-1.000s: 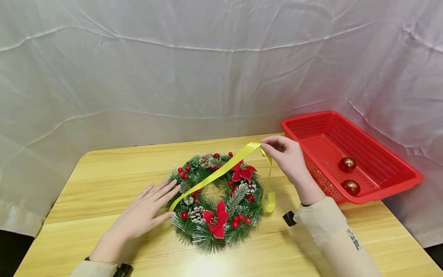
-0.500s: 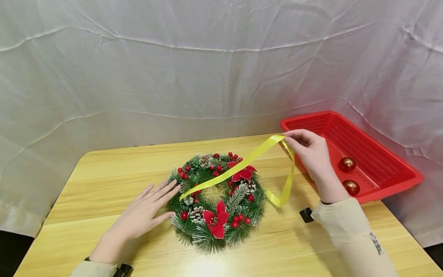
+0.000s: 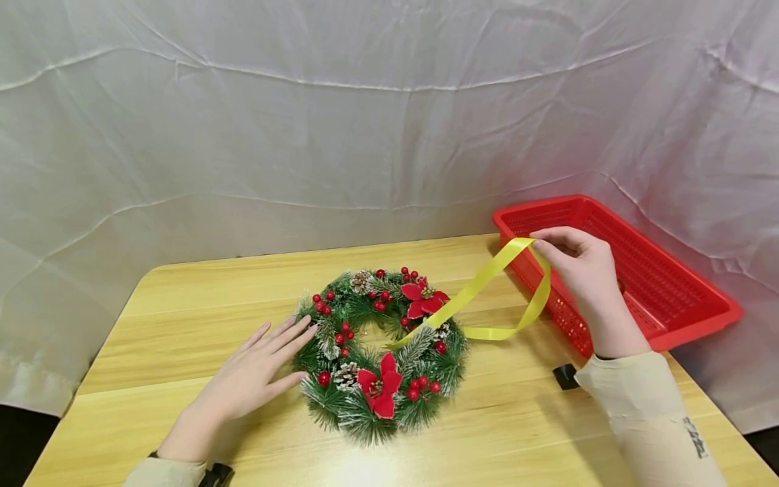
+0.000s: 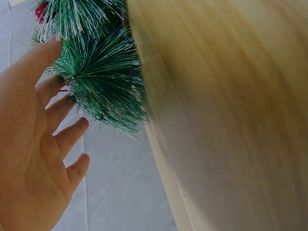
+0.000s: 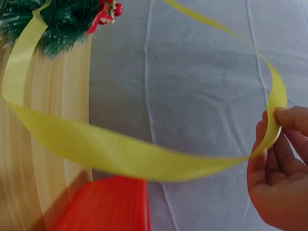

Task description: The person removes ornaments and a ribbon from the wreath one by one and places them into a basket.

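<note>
A green pine wreath [image 3: 395,399] with red berries, pinecones and red flowers lies on the wooden table. My left hand [image 3: 262,368] rests against its left side with the fingers spread; the left wrist view shows the fingertips at the pine needles [image 4: 103,77]. Between thumb and fingers, my right hand [image 3: 578,270] pinches a yellow ribbon [image 3: 481,281] above the table, to the right of the wreath. One stretch of the ribbon slants down to the wreath's middle. Its other stretch loops back to the wreath's right side, also seen as a wide curve in the right wrist view.
A red plastic basket [image 3: 700,325] stands at the table's right, partly behind my right hand and wrist. A pale cloth [image 3: 389,135] hangs behind the wooden table [image 3: 182,325].
My right hand has moved to the right, drawing the ribbon across the wreath; its end has slid from the wreath's left side to its middle. The left hand has stayed still.
</note>
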The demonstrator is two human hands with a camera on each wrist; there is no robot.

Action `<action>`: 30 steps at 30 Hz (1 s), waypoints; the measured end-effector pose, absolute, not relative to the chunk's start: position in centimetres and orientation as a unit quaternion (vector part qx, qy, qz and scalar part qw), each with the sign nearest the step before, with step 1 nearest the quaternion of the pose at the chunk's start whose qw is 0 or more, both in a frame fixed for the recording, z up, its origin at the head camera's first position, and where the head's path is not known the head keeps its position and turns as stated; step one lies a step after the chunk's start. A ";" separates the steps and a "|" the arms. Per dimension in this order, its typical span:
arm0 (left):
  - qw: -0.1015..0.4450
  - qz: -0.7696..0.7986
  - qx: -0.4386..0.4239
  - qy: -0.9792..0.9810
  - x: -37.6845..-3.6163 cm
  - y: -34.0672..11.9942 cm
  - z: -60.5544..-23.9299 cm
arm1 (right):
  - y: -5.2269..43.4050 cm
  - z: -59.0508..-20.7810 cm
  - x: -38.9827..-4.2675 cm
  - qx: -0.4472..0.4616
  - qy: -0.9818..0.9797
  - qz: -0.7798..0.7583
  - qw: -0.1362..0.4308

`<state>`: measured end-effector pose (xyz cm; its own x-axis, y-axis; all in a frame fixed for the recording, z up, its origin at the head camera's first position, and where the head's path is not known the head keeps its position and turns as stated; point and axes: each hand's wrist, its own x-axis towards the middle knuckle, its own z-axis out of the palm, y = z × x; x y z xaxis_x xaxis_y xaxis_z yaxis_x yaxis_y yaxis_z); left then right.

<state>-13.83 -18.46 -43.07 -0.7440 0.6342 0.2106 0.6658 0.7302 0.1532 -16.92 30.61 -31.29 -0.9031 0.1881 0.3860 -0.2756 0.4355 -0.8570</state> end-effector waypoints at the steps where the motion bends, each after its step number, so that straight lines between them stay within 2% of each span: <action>1: 0.072 -0.109 -0.350 -0.927 -13.8 -18.5 -43.1 | 30.8 -31.3 -16.9 0.023 -0.819 0.530 0.218; 7: 0.072 -0.105 -0.349 -0.928 -13.8 -18.4 -43.0 | 31.9 -30.7 -16.6 0.000 -0.826 0.522 0.213; 14: 0.072 -0.106 -0.351 -0.927 -13.8 -18.4 -43.0 | 32.9 -30.3 -16.4 0.009 -0.754 0.621 0.214; 23: 0.069 -0.104 -0.349 -0.929 -13.8 -18.4 -43.1 | 33.9 -30.3 -16.3 -0.027 -0.695 0.687 0.210; 30: 0.070 -0.106 -0.347 -0.929 -13.7 -18.4 -43.0 | 34.9 -30.1 -16.0 -0.032 -0.605 0.755 0.250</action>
<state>-13.70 -18.39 -43.01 -0.7488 0.6307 0.2037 0.6604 0.7361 0.1484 -16.02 34.91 -30.06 -0.8735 0.4153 0.2541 -0.3385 -0.1429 -0.9301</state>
